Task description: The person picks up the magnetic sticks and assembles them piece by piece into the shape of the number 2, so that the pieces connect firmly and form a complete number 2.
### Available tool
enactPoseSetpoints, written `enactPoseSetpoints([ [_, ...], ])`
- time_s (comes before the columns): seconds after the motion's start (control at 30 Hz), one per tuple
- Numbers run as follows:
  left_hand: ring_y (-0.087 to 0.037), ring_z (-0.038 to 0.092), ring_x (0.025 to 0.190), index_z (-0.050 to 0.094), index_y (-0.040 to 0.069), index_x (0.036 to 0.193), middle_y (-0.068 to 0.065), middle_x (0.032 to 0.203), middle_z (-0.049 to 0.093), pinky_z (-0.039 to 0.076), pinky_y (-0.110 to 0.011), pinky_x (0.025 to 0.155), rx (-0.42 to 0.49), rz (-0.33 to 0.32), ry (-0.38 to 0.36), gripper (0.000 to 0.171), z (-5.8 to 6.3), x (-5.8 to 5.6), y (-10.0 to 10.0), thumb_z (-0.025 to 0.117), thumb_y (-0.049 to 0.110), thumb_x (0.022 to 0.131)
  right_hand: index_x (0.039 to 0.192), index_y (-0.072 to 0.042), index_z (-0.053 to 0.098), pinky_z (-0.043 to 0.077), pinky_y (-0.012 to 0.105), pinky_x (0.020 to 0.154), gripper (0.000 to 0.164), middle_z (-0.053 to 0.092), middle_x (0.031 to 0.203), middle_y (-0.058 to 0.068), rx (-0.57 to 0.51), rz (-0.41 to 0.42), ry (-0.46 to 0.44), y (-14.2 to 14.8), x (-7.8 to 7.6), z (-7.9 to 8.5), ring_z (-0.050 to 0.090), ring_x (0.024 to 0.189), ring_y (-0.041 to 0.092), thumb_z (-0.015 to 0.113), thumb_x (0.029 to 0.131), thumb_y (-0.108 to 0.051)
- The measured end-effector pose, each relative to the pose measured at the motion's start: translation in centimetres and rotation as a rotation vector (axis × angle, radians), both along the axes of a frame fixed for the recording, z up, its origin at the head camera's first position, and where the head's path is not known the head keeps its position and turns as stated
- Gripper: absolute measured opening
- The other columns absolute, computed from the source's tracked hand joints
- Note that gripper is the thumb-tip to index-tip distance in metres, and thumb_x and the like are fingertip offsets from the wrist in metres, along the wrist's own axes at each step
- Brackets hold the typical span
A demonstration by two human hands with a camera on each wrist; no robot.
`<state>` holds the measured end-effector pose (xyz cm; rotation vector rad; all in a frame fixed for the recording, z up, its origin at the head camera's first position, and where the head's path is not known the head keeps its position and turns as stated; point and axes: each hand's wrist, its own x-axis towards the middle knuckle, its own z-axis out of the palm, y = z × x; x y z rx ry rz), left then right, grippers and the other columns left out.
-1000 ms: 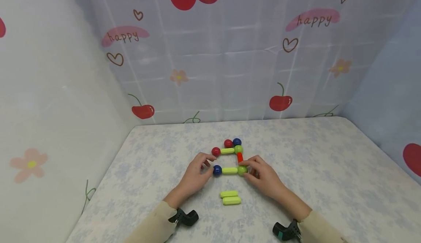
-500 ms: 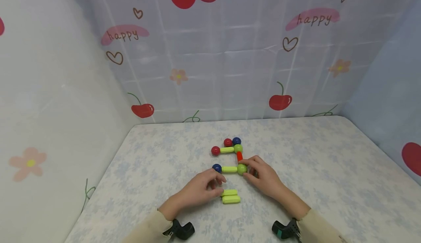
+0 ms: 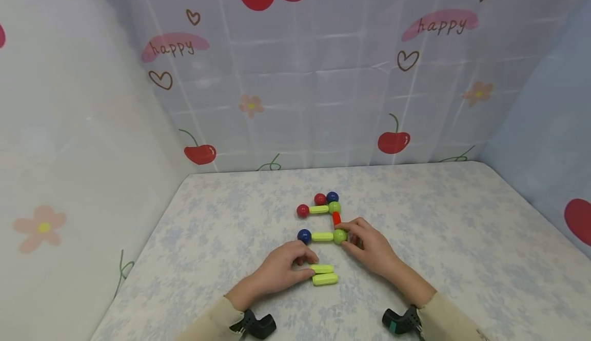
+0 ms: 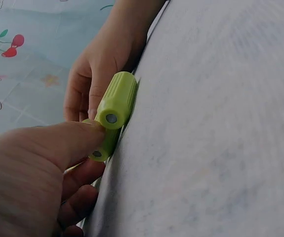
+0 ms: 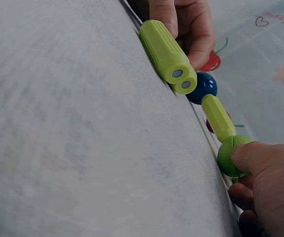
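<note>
Magnetic rods and balls lie on the table. My left hand (image 3: 288, 268) has thumb and fingertips around the left end of the farther of two loose yellow-green magnetic rods (image 3: 323, 268). The nearer loose rod (image 3: 325, 279) lies right beside it; in the left wrist view its metal tip (image 4: 111, 118) faces the camera. My right hand (image 3: 369, 243) pinches a green ball (image 3: 339, 236) between thumb and fingers. A yellow-green rod (image 3: 322, 237) joins that ball to a blue ball (image 3: 304, 236) on the left. A red rod (image 3: 336, 220) runs from it to a farther green ball (image 3: 334, 207).
Beyond, a yellow-green rod (image 3: 319, 209) links the farther green ball to a red ball (image 3: 302, 211). Another red ball (image 3: 320, 199) and a blue ball (image 3: 332, 197) sit behind. A patterned curtain (image 3: 295, 74) stands at the table's back edge.
My left hand has left the side of the near blue ball and come toward me to the loose rods, its fingertips closing at the farther one. My right hand stays on the green ball.
</note>
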<state>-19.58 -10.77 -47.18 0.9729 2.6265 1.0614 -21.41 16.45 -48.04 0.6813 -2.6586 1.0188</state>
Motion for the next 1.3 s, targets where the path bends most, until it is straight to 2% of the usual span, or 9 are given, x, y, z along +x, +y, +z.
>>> enactPoseSetpoints([
  [0.3, 0.003, 0.053, 0.086, 0.072, 0.028, 0.111, 0.014, 0.104, 0.063, 0.046, -0.016, 0.075, -0.035, 0.009, 0.078, 0.020, 0.0, 0.3, 0.2, 0.074, 0.026, 0.091, 0.125, -0.018, 0.068, 0.043, 0.019, 0.060, 0.036, 0.058, 0.102, -0.005, -0.006, -0.003, 0.024, -0.1, 0.0, 0.0, 0.047, 0.072, -0.002, 0.074, 0.090, -0.014],
  [0.53, 0.002, 0.053, 0.084, 0.070, 0.029, 0.107, 0.014, 0.098, 0.060, 0.047, -0.017, 0.075, -0.031, 0.039, 0.064, 0.017, 0.0, 0.3, 0.3, 0.074, 0.026, 0.091, 0.126, -0.020, 0.067, 0.043, 0.020, 0.062, 0.035, 0.057, 0.102, -0.006, 0.008, -0.010, -0.007, 0.0, 0.0, 0.1, 0.047, 0.073, -0.001, 0.073, 0.092, -0.016],
  [0.63, 0.001, 0.054, 0.082, 0.068, 0.029, 0.104, 0.014, 0.095, 0.061, 0.048, -0.017, 0.075, 0.005, 0.049, 0.043, 0.016, 0.0, 0.2, 0.2, 0.073, 0.022, 0.091, 0.127, -0.020, 0.066, 0.043, 0.020, 0.062, 0.035, 0.057, 0.102, -0.006, 0.009, -0.005, -0.010, 0.1, -0.1, 0.1, 0.047, 0.073, -0.001, 0.072, 0.092, -0.017],
  [0.8, -0.003, 0.057, 0.080, 0.064, 0.025, 0.100, 0.010, 0.093, 0.063, 0.050, -0.019, 0.073, 0.117, 0.053, 0.011, 0.019, -0.1, 0.1, -0.2, 0.071, 0.011, 0.088, 0.127, -0.020, 0.066, 0.043, 0.020, 0.062, 0.036, 0.057, 0.102, -0.006, 0.008, -0.006, -0.009, 0.0, -0.1, 0.0, 0.047, 0.073, -0.001, 0.073, 0.092, -0.017],
  [1.07, -0.005, 0.056, 0.074, 0.060, 0.021, 0.096, 0.008, 0.089, 0.062, 0.050, -0.021, 0.064, 0.195, 0.075, 0.079, 0.022, -0.4, -0.8, -1.6, 0.072, 0.006, 0.084, 0.126, -0.020, 0.067, 0.042, 0.019, 0.061, 0.036, 0.056, 0.101, -0.007, 0.014, -0.019, -0.020, -0.1, 0.0, 0.1, 0.047, 0.073, 0.000, 0.074, 0.091, -0.017],
  [1.3, -0.007, 0.053, 0.071, 0.058, 0.020, 0.092, 0.009, 0.085, 0.061, 0.047, -0.022, 0.062, 0.229, 0.144, 0.123, 0.025, -0.3, -1.9, -3.3, 0.068, 0.001, 0.079, 0.126, -0.019, 0.066, 0.042, 0.020, 0.061, 0.037, 0.057, 0.102, -0.006, 0.012, -0.012, -0.015, -0.1, 0.0, 0.1, 0.047, 0.074, 0.000, 0.073, 0.091, -0.014],
])
